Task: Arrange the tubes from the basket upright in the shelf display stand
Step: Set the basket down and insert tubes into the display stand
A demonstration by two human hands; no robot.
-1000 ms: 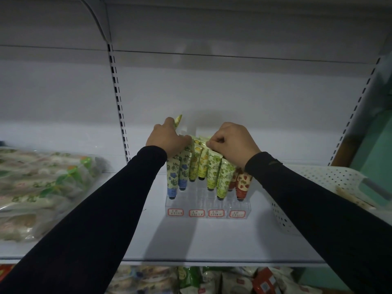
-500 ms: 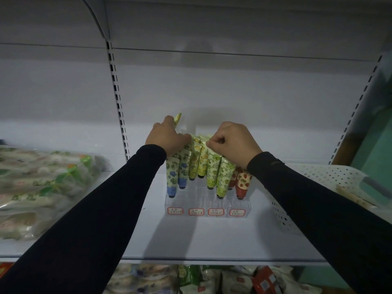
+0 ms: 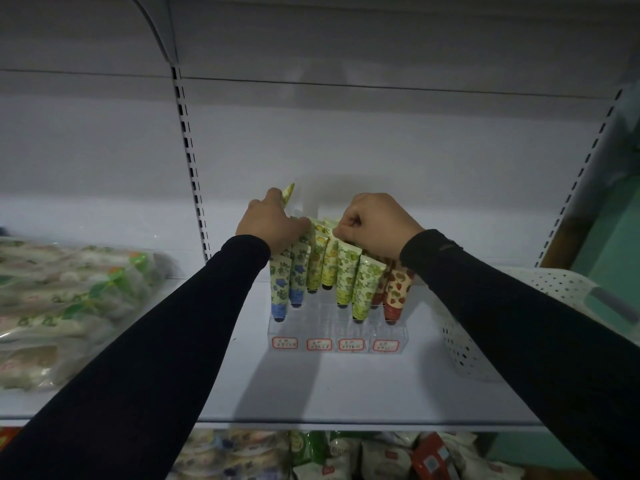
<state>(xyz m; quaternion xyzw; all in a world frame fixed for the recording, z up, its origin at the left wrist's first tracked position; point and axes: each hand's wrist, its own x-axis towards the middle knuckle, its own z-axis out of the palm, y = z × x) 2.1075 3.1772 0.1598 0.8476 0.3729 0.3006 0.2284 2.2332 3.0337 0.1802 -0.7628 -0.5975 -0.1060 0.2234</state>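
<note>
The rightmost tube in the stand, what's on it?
Red strawberries on cream, clearest in the head view.

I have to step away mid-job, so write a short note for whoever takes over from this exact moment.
Left hand: grips a tube above the stand's back left corner, not yet seated.
Right hand: fingers curled on the tops of the tubes at the right side.
Stand: on the shelf, tubes upright in four columns.
Basket: at the right; its contents are hidden.
Left: seat the held tube, then check the basket.
</note>
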